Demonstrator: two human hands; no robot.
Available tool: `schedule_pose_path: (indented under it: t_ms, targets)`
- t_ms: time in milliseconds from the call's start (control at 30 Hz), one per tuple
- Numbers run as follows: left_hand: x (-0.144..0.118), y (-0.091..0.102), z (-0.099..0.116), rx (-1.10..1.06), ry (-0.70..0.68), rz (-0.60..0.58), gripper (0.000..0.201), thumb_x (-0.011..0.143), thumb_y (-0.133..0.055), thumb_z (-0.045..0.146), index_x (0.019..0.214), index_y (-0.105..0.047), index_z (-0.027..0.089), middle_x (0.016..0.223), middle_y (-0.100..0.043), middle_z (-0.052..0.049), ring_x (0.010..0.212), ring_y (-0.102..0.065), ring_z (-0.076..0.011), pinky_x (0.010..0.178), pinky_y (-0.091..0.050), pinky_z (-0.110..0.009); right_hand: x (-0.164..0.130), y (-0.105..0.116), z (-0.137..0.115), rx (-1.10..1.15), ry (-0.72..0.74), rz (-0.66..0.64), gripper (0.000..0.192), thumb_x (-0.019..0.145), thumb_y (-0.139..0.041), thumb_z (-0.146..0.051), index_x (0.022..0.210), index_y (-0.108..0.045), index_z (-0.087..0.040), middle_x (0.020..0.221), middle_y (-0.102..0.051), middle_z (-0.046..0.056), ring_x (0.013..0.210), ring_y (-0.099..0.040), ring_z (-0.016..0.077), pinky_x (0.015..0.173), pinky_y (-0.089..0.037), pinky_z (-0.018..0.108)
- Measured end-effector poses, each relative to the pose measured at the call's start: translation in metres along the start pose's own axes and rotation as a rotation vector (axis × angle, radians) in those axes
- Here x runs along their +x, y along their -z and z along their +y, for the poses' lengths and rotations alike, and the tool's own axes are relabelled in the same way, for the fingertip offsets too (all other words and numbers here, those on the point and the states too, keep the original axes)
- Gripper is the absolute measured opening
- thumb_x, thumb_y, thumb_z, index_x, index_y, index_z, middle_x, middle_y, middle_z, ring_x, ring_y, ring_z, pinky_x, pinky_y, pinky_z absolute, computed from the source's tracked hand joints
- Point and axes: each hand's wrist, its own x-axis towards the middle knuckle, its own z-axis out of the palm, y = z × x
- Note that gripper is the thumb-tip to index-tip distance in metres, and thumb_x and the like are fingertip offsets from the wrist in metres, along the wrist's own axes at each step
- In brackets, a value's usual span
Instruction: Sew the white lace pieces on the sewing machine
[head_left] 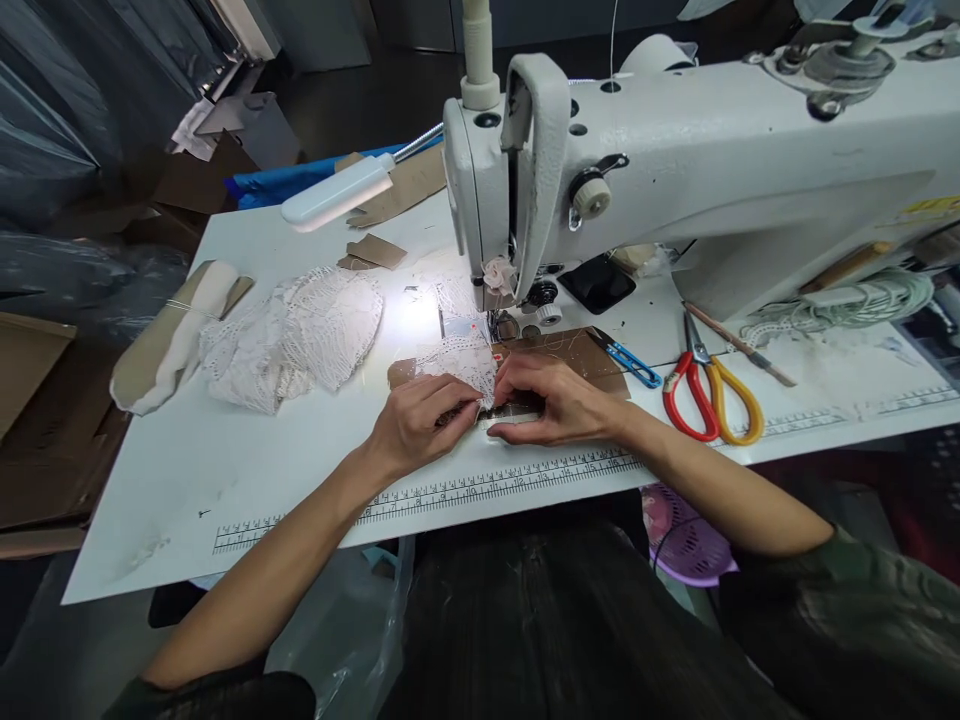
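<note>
Lace piece [459,362] lies on brown card [577,352] at frame centre, just below the sewing machine [675,170] needle. Left hand [420,420] and right hand [559,400] both pinch its near edge; edges should stay flush, fingertips pressing flat, clear of the needle.

Sewing workshop: industrial sewing machine [675,150], ruler-marked table [300,440], scissors [709,395], lace pile [292,335].

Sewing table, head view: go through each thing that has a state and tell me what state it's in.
Left hand: pinching the lace piece.
Right hand: pressing the same piece flat.
Lace piece: lying on brown card, just in front of the needle.
Lamp: on, lighting the needle area.
Scissors: lying shut.
Blue snips: lying unused.
Lace pile: heaped at left.
</note>
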Motion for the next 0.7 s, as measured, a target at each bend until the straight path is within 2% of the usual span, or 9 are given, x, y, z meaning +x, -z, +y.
schedule_pose_path:
  t_ms: [133, 267, 367, 433, 533, 633, 700]
  targets:
    - [-0.001, 0.000, -0.001, -0.037, 0.015, 0.014, 0.006, 0.089, -0.062, 0.015, 0.090, -0.067, 0.014, 0.079, -0.073, -0.004, 0.069, -0.069, -0.0138, 0.060, -0.056, -0.026, 0.002, -0.007, 0.001, -0.042, -0.043, -0.036, 0.013, 0.093, -0.057, -0.028, 0.088, -0.060, -0.016, 0.089, -0.061, 0.005, 0.083, -0.056, 0.0155, 0.076, -0.045, 0.031]
    - [-0.002, 0.000, -0.001, -0.054, 0.101, 0.090, 0.006, 0.089, -0.062, 0.017, 0.089, -0.068, 0.015, 0.082, -0.073, -0.004, 0.074, -0.069, -0.0136, 0.065, -0.056, -0.027, 0.002, -0.010, 0.004, -0.044, -0.038, -0.066, 0.008, 0.086, -0.056, -0.017, 0.079, -0.054, -0.018, 0.081, -0.058, 0.002, 0.075, -0.051, 0.0136, 0.071, -0.042, 0.030]
    - [-0.001, 0.000, -0.002, -0.073, 0.181, 0.142, 0.006, 0.089, -0.064, 0.019, 0.085, -0.067, 0.017, 0.078, -0.072, -0.002, 0.070, -0.067, -0.0125, 0.064, -0.055, -0.028, 0.002, -0.010, 0.003, -0.011, -0.067, -0.014, 0.012, 0.085, -0.061, -0.025, 0.083, -0.051, -0.019, 0.082, -0.056, 0.002, 0.073, -0.050, 0.0131, 0.067, -0.042, 0.029]
    - [0.000, -0.001, -0.002, -0.098, 0.200, 0.140, 0.005, 0.089, -0.065, 0.019, 0.085, -0.067, 0.017, 0.078, -0.073, -0.001, 0.070, -0.067, -0.0123, 0.063, -0.055, -0.028, 0.001, -0.009, 0.002, 0.016, -0.101, 0.040, 0.024, 0.086, -0.066, -0.036, 0.092, -0.051, -0.018, 0.087, -0.056, 0.003, 0.073, -0.050, 0.0130, 0.066, -0.044, 0.028]
    - [0.001, 0.000, -0.002, -0.123, 0.177, 0.145, 0.003, 0.088, -0.066, 0.020, 0.087, -0.068, 0.018, 0.084, -0.074, -0.003, 0.077, -0.070, -0.0140, 0.069, -0.058, -0.031, 0.001, -0.005, 0.003, 0.033, -0.073, 0.082, 0.032, 0.087, -0.067, -0.043, 0.100, -0.053, -0.017, 0.092, -0.058, 0.004, 0.075, -0.053, 0.0135, 0.068, -0.047, 0.029]
    - [0.001, 0.001, -0.003, -0.166, 0.078, 0.113, 0.003, 0.088, -0.067, 0.019, 0.090, -0.069, 0.019, 0.086, -0.074, -0.003, 0.082, -0.071, -0.0148, 0.072, -0.060, -0.031, 0.001, 0.001, 0.010, -0.015, -0.079, 0.184, 0.018, 0.095, -0.054, -0.032, 0.107, -0.057, -0.019, 0.095, -0.060, 0.005, 0.077, -0.055, 0.0141, 0.074, -0.050, 0.031]
    - [0.000, 0.001, -0.006, -0.166, -0.015, 0.051, 0.005, 0.088, -0.066, 0.017, 0.093, -0.069, 0.018, 0.087, -0.074, -0.004, 0.082, -0.071, -0.0149, 0.070, -0.061, -0.030, 0.000, 0.003, 0.018, -0.116, -0.132, 0.218, 0.022, 0.099, -0.043, -0.025, 0.114, -0.059, -0.020, 0.098, -0.060, 0.007, 0.083, -0.057, 0.0160, 0.079, -0.052, 0.034]
